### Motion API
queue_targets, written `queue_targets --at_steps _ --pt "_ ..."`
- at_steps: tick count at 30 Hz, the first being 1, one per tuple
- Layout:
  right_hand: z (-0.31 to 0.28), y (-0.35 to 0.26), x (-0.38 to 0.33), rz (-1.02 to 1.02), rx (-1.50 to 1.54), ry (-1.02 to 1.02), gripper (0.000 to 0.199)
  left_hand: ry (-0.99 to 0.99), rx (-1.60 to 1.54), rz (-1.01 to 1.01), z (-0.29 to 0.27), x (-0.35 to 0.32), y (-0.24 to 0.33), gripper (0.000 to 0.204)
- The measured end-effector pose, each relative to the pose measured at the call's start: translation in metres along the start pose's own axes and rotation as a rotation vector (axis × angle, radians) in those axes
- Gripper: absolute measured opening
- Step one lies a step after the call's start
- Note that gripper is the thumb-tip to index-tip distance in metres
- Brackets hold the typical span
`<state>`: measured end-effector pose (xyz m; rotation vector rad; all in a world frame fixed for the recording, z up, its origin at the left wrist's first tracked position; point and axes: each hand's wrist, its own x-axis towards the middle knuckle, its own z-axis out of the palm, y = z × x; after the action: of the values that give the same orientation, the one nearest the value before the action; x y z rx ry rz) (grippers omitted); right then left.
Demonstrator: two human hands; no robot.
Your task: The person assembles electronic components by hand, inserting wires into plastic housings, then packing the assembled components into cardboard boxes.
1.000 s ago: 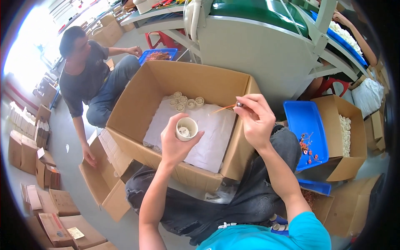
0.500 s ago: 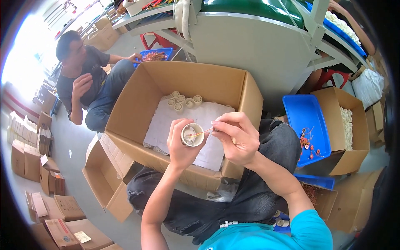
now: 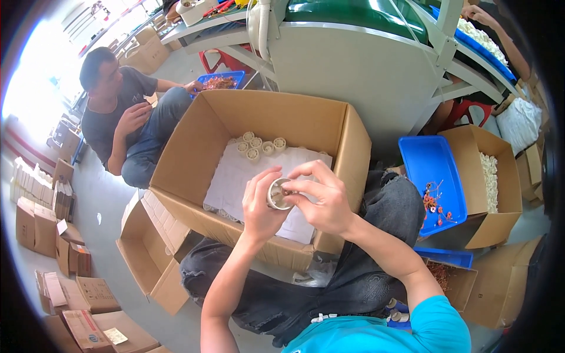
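Note:
Above the open cardboard box [image 3: 170, 170], my left hand [image 3: 259, 209] is closed round a white plastic cup-shaped housing [image 3: 273, 200], its mouth tilted up. My right hand [image 3: 325, 203] reaches in from the right, thumb and fingertips pinched at the housing's mouth. Between those fingertips shows a small reddish-brown part [image 3: 286, 192], mostly hidden; in the earlier frame a thin wire ran from it into the housing. Below, several similar white housings [image 3: 253, 154] stand together on a white sheet [image 3: 226, 176] inside the box.
A blue tray [image 3: 421, 153] with small red wired parts [image 3: 434, 203] lies to the right, beside a carton of white pieces [image 3: 491, 182]. An opened carton [image 3: 141, 244] sits at the left. A co-worker [image 3: 126, 100] sits at far left near another blue tray [image 3: 238, 76]. A machine frame [image 3: 353, 65] stands behind.
My right hand has moved left, bringing its fingertips to the housing's mouth; the stretched wire no longer shows. My left hand and the housing have shifted slightly right. The co-worker's raised hand has lowered.

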<state>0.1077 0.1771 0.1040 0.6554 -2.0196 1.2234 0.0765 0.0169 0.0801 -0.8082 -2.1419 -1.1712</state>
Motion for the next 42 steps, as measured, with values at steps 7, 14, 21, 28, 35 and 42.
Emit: queue_targets --at_steps 7,14,21,28,35,42 --pt "0.002 0.000 0.002 0.498 0.311 -0.148 0.023 -0.038 0.006 0.083 0.006 0.000 0.004 0.050" --pt "0.002 -0.009 0.001 0.469 0.115 -0.152 0.019 -0.050 -0.027 0.065 0.005 0.000 0.005 0.050" --pt "-0.002 -0.002 -0.001 0.543 0.167 -0.224 0.019 -0.106 -0.064 0.001 0.011 -0.006 -0.001 0.051" --pt "0.003 -0.001 -0.004 0.543 0.129 -0.183 0.016 -0.083 -0.044 0.022 0.014 -0.006 -0.002 0.049" --pt "0.012 0.009 -0.009 0.547 0.231 -0.143 0.013 -0.058 0.019 0.043 0.014 -0.009 -0.007 0.047" --pt "0.016 0.010 -0.010 0.572 0.299 -0.095 0.012 -0.038 0.079 0.096 0.012 -0.007 -0.008 0.050"
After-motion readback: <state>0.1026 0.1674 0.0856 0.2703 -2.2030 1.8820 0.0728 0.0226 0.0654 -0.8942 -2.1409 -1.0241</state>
